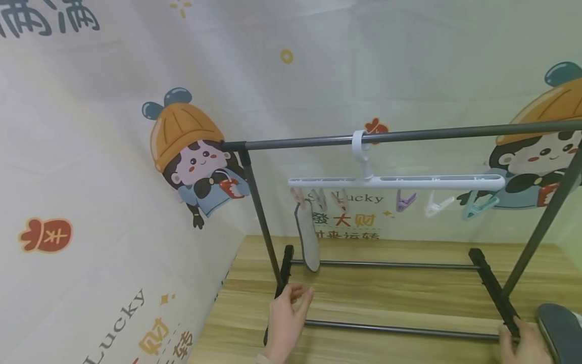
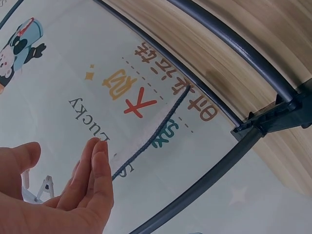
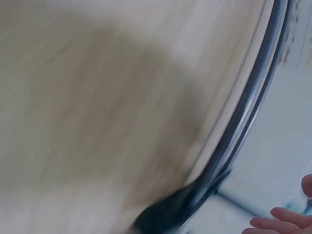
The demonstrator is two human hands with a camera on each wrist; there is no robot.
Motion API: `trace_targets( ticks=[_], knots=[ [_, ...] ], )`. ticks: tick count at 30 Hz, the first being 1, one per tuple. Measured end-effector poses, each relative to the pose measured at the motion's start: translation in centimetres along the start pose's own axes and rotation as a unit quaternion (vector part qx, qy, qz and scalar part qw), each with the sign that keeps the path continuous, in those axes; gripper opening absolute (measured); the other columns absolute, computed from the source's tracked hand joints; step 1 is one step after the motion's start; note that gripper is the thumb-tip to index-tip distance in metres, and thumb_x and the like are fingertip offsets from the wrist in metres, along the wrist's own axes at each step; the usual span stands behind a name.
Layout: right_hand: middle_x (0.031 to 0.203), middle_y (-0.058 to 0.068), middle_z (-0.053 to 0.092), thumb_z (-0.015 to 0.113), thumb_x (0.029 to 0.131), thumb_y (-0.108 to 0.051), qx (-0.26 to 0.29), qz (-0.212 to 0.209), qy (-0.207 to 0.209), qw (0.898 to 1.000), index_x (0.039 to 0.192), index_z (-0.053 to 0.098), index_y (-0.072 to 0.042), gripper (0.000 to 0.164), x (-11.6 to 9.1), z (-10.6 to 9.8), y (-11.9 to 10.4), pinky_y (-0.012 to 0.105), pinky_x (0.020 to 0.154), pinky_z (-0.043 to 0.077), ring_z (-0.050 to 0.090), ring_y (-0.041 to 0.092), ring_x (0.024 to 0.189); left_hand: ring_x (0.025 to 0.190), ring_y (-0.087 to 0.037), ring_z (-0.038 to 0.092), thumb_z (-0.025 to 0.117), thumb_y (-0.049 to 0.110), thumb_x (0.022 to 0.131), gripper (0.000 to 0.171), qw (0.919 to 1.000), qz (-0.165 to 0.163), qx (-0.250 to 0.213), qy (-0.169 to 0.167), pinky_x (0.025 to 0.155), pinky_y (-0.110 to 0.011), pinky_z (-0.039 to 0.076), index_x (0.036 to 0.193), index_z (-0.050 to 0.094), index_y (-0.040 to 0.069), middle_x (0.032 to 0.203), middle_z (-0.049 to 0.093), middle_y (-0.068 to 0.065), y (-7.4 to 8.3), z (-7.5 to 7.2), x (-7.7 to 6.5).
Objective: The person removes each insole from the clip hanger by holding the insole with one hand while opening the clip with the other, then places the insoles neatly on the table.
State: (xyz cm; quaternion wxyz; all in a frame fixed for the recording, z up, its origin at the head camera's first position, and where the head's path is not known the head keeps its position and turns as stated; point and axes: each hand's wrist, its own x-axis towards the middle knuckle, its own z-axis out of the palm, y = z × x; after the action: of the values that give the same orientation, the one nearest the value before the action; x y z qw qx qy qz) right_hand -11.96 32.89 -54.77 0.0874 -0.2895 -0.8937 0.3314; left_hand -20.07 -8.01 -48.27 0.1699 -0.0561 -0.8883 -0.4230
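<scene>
A grey insole [image 1: 308, 237] hangs from a pink clothespin [image 1: 297, 195] at the left end of a white hanger [image 1: 409, 182]. My left hand [image 1: 289, 316] is below it, beside the left foot of the black rack, thumb and fingers apart with nothing between them. The left wrist view shows the insole's dark edge [image 2: 155, 134] beyond my fingertips. Low at the right, my right hand [image 1: 525, 341] is by the rack's right foot [image 1: 495, 290], left of a grey rounded piece with a dark rim [image 1: 561, 331]. Its fingers [image 3: 280, 222] look loosely extended in the right wrist view.
The hanger hooks over the rack's top bar [image 1: 300, 142]. Several more clothespins hang from it, including a purple one [image 1: 404, 201] and a teal one [image 1: 477, 205]. The rack stands on a wood-grain surface [image 1: 386, 293] before a printed cloth backdrop [image 1: 318, 86].
</scene>
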Motion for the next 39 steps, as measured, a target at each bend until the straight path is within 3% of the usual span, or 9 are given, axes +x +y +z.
trace_targets(
  ticks=[2,4,9,14,19,24,39],
  knots=[
    [0.144,0.041,0.035,0.035,0.105,-0.035,-0.009,-0.023,-0.037,0.999,0.138,0.034,0.014,0.059,0.0,0.7,-1.8,0.072,0.098,0.039,0.037,0.062,0.127,0.094,-0.024,0.072,0.064,0.039,0.095,0.04,1.0,0.001,-0.001,0.005,0.083,-0.038,0.059,0.11,0.067,0.002,0.101,0.076,-0.01,-0.1,-0.1,0.1],
    [0.146,0.045,0.023,0.035,0.106,-0.034,-0.01,-0.04,-0.064,0.997,0.142,0.029,0.015,0.061,-0.3,1.7,-3.6,0.073,0.104,0.031,0.027,0.063,0.132,0.094,-0.025,0.072,0.065,0.039,0.095,0.041,1.0,0.001,-0.003,0.006,0.083,-0.039,0.058,0.11,0.067,0.001,0.101,0.076,-0.01,-0.1,-0.2,0.2],
    [0.145,0.044,0.03,0.044,0.104,-0.02,-0.01,-0.111,-0.076,0.991,0.138,0.036,0.017,0.052,-2.0,5.0,-7.2,0.069,0.106,0.032,0.031,0.059,0.133,0.094,-0.024,0.072,0.064,0.038,0.095,0.039,0.9999,0.001,0.0,0.011,0.082,-0.039,0.058,0.108,0.068,0.002,0.102,0.075,-0.01,-0.2,-0.5,0.4],
    [0.146,0.042,0.031,0.044,0.103,-0.018,0.008,-0.173,-0.104,0.979,0.14,0.036,0.016,0.051,-3.4,7.3,-10.0,0.067,0.107,0.032,0.028,0.058,0.136,0.097,-0.032,0.07,0.065,0.035,0.095,0.038,0.9999,-0.005,0.005,0.011,0.084,-0.044,0.058,0.11,0.067,0.0,0.107,0.073,-0.017,0.1,-0.7,0.8],
    [0.145,0.038,0.037,0.049,0.102,-0.016,0.019,-0.224,-0.086,0.971,0.139,0.041,0.013,0.048,-4.4,9.4,-12.5,0.064,0.103,0.038,0.034,0.054,0.136,0.104,-0.039,0.068,0.063,0.038,0.096,0.048,0.9999,-0.002,0.009,0.012,0.088,-0.048,0.057,0.12,0.063,-0.003,0.116,0.069,-0.024,0.1,-0.8,1.1],
    [0.142,0.037,0.043,0.053,0.101,-0.017,0.032,-0.268,-0.059,0.961,0.136,0.046,0.013,0.046,-5.4,11.6,-14.1,0.063,0.108,0.034,0.039,0.053,0.134,0.107,-0.04,0.067,0.062,0.041,0.096,0.053,0.9997,0.01,0.012,0.017,0.089,-0.049,0.056,0.125,0.061,-0.003,0.12,0.067,-0.024,0.2,-1.0,1.6],
    [0.136,0.032,0.053,0.058,0.099,-0.02,0.042,-0.317,-0.044,0.946,0.132,0.053,0.008,0.044,-7.3,14.6,-17.5,0.059,0.108,0.038,0.048,0.048,0.13,0.106,-0.036,0.068,0.061,0.041,0.096,0.053,0.9994,0.02,0.015,0.025,0.088,-0.047,0.056,0.127,0.061,-0.003,0.119,0.069,-0.021,0.8,-1.5,3.0]
  ],
)
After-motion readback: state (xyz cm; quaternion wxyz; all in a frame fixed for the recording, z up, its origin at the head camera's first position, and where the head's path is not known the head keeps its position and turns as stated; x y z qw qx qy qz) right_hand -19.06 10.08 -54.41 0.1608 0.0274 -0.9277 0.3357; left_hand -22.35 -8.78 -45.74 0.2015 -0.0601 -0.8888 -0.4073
